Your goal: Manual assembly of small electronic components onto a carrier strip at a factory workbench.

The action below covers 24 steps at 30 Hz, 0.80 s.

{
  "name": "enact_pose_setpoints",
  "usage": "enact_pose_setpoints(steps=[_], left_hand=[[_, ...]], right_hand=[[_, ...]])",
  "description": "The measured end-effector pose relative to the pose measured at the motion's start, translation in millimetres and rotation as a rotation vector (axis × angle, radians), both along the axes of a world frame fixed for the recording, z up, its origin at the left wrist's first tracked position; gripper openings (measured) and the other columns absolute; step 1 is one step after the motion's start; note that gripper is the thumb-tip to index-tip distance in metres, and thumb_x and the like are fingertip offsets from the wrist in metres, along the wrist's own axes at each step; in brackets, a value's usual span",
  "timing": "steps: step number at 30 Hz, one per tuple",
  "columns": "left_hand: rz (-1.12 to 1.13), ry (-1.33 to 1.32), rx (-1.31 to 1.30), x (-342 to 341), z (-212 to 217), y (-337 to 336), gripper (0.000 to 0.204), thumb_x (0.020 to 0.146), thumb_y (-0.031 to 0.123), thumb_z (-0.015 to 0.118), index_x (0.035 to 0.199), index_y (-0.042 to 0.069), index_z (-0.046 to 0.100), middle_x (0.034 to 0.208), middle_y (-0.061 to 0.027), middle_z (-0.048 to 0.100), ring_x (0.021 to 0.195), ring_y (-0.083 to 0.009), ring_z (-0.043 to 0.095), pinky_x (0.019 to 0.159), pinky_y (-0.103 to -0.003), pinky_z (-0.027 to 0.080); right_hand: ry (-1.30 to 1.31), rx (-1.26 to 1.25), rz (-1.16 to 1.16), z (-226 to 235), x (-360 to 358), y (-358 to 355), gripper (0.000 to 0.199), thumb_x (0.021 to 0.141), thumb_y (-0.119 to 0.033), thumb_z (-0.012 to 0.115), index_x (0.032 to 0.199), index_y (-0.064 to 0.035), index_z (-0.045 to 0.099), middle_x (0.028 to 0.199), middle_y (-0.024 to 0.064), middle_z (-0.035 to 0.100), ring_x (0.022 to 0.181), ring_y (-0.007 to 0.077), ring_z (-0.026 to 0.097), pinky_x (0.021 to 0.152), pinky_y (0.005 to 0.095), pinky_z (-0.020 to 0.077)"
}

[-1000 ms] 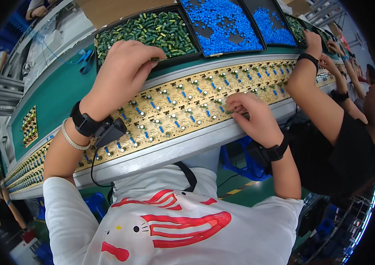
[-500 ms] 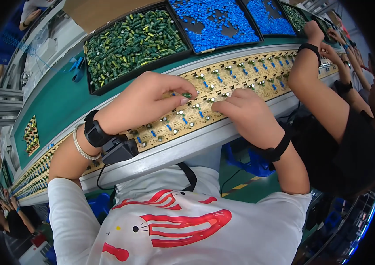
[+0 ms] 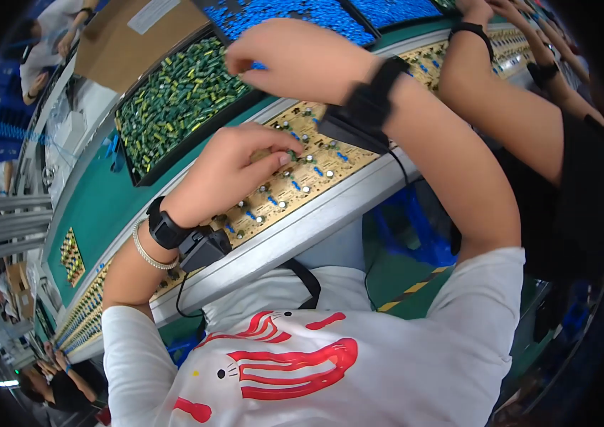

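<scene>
My left hand (image 3: 234,171) rests on a long tan circuit board (image 3: 330,167) studded with small blue and silver parts. Its fingertips pinch a small green component (image 3: 290,155) against the board. My right hand (image 3: 295,57) is raised above the board's far edge, at the near rim of a tray of blue components (image 3: 316,13). Its fingers are bunched, and I cannot see whether they hold anything. Both wrists wear black bands. A tray of green components (image 3: 174,107) lies just beyond my left hand.
A co-worker's forearm (image 3: 508,99) with a black wristband reaches onto the same board at the right. The board sits on a grey metal rail (image 3: 302,238) beside a green conveyor surface (image 3: 102,206). A cardboard box (image 3: 131,35) stands behind the trays. More boards (image 3: 72,256) lie further left.
My right hand has lifted off the board and moved up toward the blue tray. My left hand stayed on the board, fingertips still working at it.
</scene>
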State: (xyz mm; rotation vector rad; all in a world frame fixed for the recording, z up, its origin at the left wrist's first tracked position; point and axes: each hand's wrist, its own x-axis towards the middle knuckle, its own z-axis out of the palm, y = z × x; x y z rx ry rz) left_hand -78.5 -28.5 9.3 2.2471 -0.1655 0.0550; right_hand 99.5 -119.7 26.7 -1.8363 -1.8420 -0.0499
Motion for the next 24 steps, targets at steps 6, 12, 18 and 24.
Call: enact_pose_setpoints(steps=[6,12,18,24], left_hand=[[0.021,0.161,-0.106,8.1,3.3,-11.7,0.02,0.091,0.003,0.064,0.109,0.001,0.072,0.096,-0.0121,0.069,0.086,-0.0192,0.064,0.077,-0.031,0.052],[0.007,0.15,-0.123,17.2,-9.6,-15.5,0.015,0.091,-0.001,0.062,0.103,-0.002,0.07,0.098,-0.0101,0.068,0.085,-0.0165,0.063,0.074,-0.029,0.05],[0.163,0.299,-0.129,31.9,-1.3,-25.9,0.017,0.088,-0.002,0.061,0.102,0.001,0.07,0.086,-0.01,0.069,0.084,-0.0182,0.066,0.07,-0.03,0.051],[0.058,-0.051,0.206,50.2,-14.5,-22.6,0.017,0.083,-0.002,0.064,0.098,0.004,0.07,0.087,-0.0136,0.069,0.082,-0.0292,0.065,0.074,-0.037,0.052]], right_hand=[[-0.187,-0.265,0.006,-12.8,-7.7,51.7,0.018,0.08,-0.016,0.067,0.095,-0.011,0.074,0.094,0.0128,0.072,0.094,0.0321,0.068,0.081,0.0444,0.0556],[-0.224,-0.377,0.072,-1.2,1.7,69.0,0.008,0.074,-0.011,0.072,0.081,-0.0061,0.073,0.082,0.0158,0.07,0.08,0.0356,0.068,0.069,0.0476,0.0544],[-0.301,-0.441,0.036,7.6,-0.2,68.8,0.02,0.078,-0.005,0.065,0.095,-0.0014,0.075,0.095,0.0175,0.073,0.088,0.0359,0.07,0.073,0.0462,0.0569],[-0.139,-0.211,0.013,1.9,16.7,68.2,0.015,0.079,-0.005,0.06,0.087,-0.0069,0.073,0.086,0.0134,0.072,0.082,0.0327,0.069,0.071,0.0431,0.0556]])
